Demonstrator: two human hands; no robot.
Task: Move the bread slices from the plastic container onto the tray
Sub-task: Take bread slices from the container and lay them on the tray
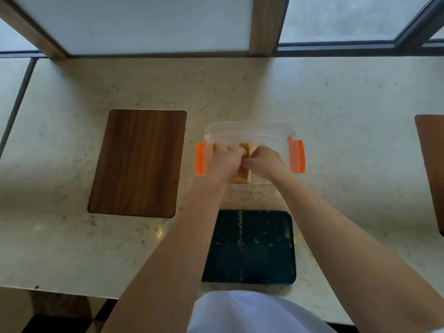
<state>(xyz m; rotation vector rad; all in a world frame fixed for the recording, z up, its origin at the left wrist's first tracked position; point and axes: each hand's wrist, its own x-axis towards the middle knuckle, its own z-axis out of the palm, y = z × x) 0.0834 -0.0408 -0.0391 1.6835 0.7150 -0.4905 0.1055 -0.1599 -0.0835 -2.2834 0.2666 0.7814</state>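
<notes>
A clear plastic container (269, 131) with orange side clips stands on the counter ahead of me. Bread slices (244, 175) with brown crusts stand on edge in its left half. My left hand (224, 159) is inside the container, fingers closed around the slices from the left. My right hand (265, 161) pinches the slices from the right, touching my left hand. Much of the bread is hidden under both hands. A dark tray (262, 251) strewn with crumbs lies nearer to me, below the container, with no bread on it.
A brown wooden board (137, 162) lies flat on the pale stone counter (348, 131), left of the container. Another brown board (432, 164) shows at the right edge. Windows and wooden posts run along the far side. The counter's near edge is beside my body.
</notes>
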